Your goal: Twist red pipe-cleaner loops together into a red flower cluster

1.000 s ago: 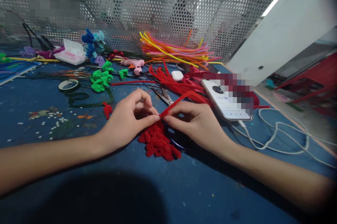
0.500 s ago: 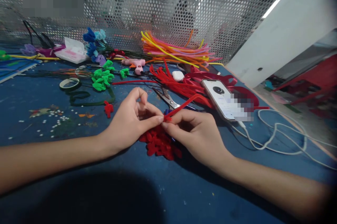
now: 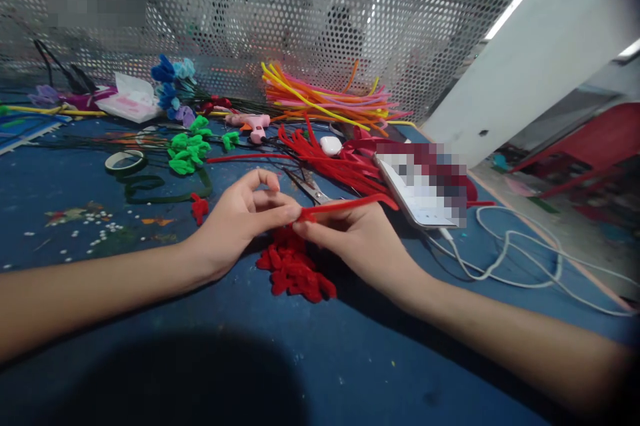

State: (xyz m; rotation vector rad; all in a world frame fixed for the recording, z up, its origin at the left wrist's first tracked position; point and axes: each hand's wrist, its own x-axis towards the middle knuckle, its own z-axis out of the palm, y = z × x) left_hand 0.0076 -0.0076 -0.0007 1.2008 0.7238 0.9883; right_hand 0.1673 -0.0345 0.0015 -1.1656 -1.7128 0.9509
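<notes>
A red pipe cleaner (image 3: 350, 205) is pinched between my two hands over the middle of the table. My left hand (image 3: 250, 216) holds its short end between thumb and finger. Close beside it, my right hand (image 3: 355, 233) grips the same piece, and the free length runs rightward over the knuckles. The part at the fingertips is mostly hidden. Below lies a pile of small bent red pipe cleaner pieces (image 3: 297, 273). One more red piece (image 3: 199, 209) rests left of my left hand. Open-bladed scissors (image 3: 316, 194) lie just behind my hands, their handles covered.
Red pipe cleaners (image 3: 320, 153) and a bundle of yellow, orange and pink ones (image 3: 325, 99) lie behind. A phone (image 3: 417, 189) with a white cable (image 3: 505, 233) is at right. A pink glue gun (image 3: 255, 125), green pieces (image 3: 187, 151) and a tape roll (image 3: 125, 161) stand farther back left.
The free length of the red pipe cleaner has swung down from a raised bend to lie flatter over my right hand. The whole view has shifted slightly.
</notes>
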